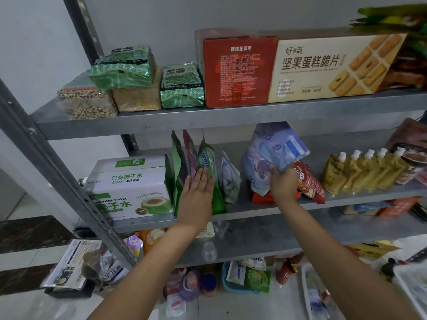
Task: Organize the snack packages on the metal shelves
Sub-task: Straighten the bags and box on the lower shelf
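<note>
On the middle tier of the metal shelves (265, 219), a person's left hand (196, 190) lay flat, fingers straight, against a row of upright pouches (208, 162) (green, pink and white, standing on edge) just beside a closed coconut-water carton (129, 188). The right hand (283, 181) gripped a pale blue-and-purple snack bag (275, 153) from below, holding it tilted above the same tier, with a red snack packet (309, 183) leaning just to its right. Farther right, spouted yellow pouches (362, 169) stood in a line. On the tier above, a red box (240, 70) and a long biscuit box (323, 65) sat side by side; to their left were green foil packs (182, 85), one of them stacked on clear blocks of grain (87, 100). Below the shelves, a blue basket (225, 273) on the floor held green-and-white packets (251, 277); what else it held could not be made out. Bottles and loose packets lay around it on pale floor tiles (231, 306), and a plain grey-white wall (161, 24) stood behind the unit.
</note>
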`<state>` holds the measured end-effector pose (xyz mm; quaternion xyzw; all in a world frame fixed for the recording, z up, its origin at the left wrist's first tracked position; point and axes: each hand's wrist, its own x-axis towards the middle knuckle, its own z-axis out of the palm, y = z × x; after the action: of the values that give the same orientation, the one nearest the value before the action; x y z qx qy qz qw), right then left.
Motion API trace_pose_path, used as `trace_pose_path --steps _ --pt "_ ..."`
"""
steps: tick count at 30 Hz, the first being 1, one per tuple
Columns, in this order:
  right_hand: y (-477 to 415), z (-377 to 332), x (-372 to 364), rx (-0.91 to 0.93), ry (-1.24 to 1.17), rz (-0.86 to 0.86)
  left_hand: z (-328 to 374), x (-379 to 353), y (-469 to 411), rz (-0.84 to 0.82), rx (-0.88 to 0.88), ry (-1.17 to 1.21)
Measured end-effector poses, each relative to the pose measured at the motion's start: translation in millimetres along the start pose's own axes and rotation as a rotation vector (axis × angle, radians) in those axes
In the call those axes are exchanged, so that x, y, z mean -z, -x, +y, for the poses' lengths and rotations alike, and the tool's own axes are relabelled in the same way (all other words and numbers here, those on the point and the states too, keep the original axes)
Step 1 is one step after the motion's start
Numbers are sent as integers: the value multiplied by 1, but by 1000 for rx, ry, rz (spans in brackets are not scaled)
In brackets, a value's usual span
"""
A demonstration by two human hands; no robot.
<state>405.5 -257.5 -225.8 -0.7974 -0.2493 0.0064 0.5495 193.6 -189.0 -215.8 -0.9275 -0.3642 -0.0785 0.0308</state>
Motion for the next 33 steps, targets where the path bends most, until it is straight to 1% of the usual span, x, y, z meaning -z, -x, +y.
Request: trace_pose_path --steps 7,12,18,20,21,23,25,26,28,29,31,33 --pt "33 16 61 -110 -253 -42 3 -6 3 1 32 49" --pt "45 35 92 -178 -401 -74 5 -13 4 13 54 148" --pt "45 42 121 -224 -428 -177 15 -17 5 -62 79 366" --pt "48 41 125 -242 -472 -219 22 -16 10 -74 92 499" --pt "49 38 126 -250 -494 -245 26 -12 14 -57 91 610" --pt "51 32 126 -265 -555 -310 34 -4 22 -27 85 917" --pt "52 28 127 -243 -605 -402 41 5 28 -106 81 1283" --pt "51 26 126 -231 -604 -446 44 9 29 -172 91 1398" --pt "50 21 123 -226 -577 -486 45 16 28 -296 107 1459" --pt "49 18 121 -220 -582 -510 45 17 28 -319 118 1457" --pt "49 14 118 -208 -608 -550 47 16 29 -304 186 1490" --pt "50 14 118 -183 -627 -606 47 12 32 -246 272 1569"
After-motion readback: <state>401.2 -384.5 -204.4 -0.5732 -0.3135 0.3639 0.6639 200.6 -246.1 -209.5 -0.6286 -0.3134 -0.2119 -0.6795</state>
